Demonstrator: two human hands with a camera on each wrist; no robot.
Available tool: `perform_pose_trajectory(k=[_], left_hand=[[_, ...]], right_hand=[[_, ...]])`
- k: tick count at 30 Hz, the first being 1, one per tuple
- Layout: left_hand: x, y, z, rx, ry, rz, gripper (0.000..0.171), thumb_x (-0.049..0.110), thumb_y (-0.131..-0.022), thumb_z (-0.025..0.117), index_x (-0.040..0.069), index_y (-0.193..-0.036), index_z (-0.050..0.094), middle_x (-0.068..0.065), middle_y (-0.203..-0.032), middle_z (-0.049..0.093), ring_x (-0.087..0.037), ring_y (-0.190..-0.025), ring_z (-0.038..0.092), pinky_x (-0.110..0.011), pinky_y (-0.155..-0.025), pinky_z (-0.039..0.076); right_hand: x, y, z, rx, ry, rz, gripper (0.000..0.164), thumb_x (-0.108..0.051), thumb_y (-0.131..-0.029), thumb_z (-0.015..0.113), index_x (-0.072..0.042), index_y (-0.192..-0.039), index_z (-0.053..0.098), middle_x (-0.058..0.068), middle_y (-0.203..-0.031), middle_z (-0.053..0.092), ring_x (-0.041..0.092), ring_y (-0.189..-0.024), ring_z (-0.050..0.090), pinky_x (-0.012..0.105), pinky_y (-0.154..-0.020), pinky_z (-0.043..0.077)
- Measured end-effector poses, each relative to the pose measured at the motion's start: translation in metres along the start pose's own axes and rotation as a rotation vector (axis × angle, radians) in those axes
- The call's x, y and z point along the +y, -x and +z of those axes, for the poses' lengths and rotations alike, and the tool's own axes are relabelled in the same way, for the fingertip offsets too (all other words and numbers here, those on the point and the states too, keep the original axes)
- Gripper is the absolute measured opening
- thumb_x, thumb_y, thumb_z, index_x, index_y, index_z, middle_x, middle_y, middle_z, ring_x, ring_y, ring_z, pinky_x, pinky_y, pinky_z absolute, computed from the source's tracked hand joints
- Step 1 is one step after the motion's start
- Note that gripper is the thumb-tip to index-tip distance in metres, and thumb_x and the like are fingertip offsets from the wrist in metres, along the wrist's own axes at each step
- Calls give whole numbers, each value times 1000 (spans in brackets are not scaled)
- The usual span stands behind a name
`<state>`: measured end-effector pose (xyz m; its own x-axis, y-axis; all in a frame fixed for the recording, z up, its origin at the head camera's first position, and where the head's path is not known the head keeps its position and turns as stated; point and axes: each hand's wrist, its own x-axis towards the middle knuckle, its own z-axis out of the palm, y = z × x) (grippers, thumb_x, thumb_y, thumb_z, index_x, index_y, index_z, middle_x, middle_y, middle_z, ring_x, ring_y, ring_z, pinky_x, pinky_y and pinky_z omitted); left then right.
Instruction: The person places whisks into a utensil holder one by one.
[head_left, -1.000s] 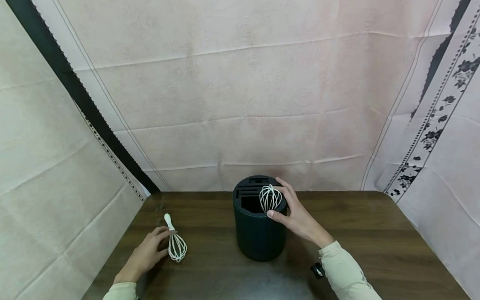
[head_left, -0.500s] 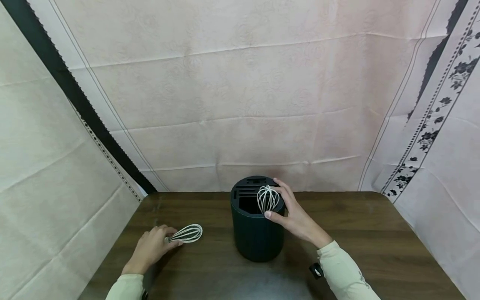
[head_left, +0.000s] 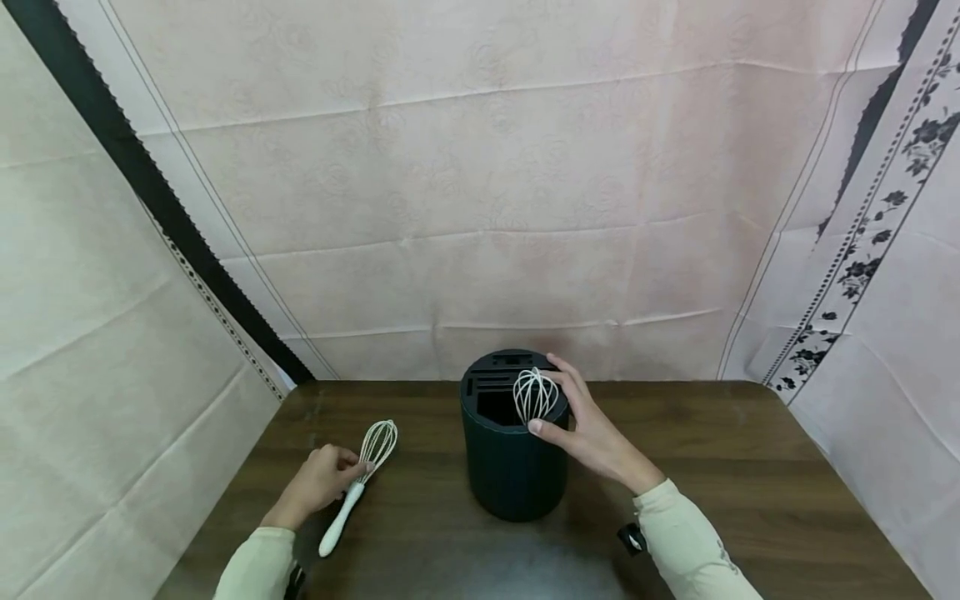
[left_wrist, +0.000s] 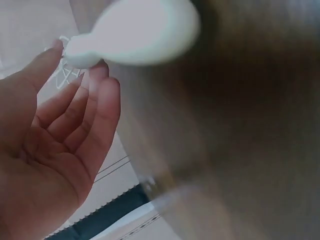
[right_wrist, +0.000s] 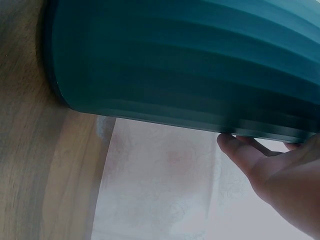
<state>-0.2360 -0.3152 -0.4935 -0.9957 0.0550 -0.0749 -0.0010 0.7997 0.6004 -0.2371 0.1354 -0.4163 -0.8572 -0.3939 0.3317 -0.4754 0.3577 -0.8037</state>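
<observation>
My left hand (head_left: 324, 482) pinches a white whisk (head_left: 342, 521) where its wires meet the handle. The wire end points away and to the right; the handle points back toward me. Close up in the left wrist view, the handle (left_wrist: 145, 32) is blurred, with thumb and fingertips at its neck. A dark green round utensil holder (head_left: 513, 475) stands upright on the table, and my right hand (head_left: 588, 425) grips its upper right side, thumb in front. Another whisk (head_left: 534, 393) stands in the holder, wires up, its handle hidden inside. The right wrist view shows the holder's ribbed wall (right_wrist: 150, 65).
The wooden table (head_left: 675, 517) carries the holder, and its far edge meets a pale cloth backdrop (head_left: 480, 208). Slots (head_left: 495, 379) are cut in the rear part of the holder's top, behind a larger opening. Cloth also hangs on both sides.
The left-hand whisk has turned round: its wires swung from pointing toward me, through rightward, to pointing away, handle now nearest me. The left hand shifted slightly right. The right hand stays on the holder.
</observation>
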Motion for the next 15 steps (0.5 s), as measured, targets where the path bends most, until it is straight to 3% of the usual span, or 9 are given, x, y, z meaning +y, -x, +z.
perform_pose_trajectory(k=[5, 8, 15], left_hand=[[-6, 0, 2, -38, 104, -93, 29, 26, -105, 69, -1, -111, 78, -4, -87, 73, -18, -68, 67, -35, -59, 61], [-13, 3, -2, -70, 160, -103, 40, 30, -105, 68, -6, -123, 71, -7, -95, 73, -20, -71, 69, -38, -60, 62], [-27, 16, -10, -221, 381, -95, 60, 30, -107, 65, -9, -149, 48, -16, -115, 69, -27, -93, 72, -47, -72, 64]], right_hand=[[1, -2, 1, -1, 8, -15, 67, -38, -100, 72, -25, -157, 40, -2, -175, 10, 39, -159, 18, 77, -116, 27], [1, -2, 2, 1, 8, -15, 67, -38, -100, 72, -25, -157, 40, -2, -175, 11, 40, -159, 18, 77, -116, 26], [2, 0, 0, 3, -10, 2, 68, -38, -100, 72, -26, -158, 39, -4, -176, 9, 40, -159, 15, 78, -115, 26]])
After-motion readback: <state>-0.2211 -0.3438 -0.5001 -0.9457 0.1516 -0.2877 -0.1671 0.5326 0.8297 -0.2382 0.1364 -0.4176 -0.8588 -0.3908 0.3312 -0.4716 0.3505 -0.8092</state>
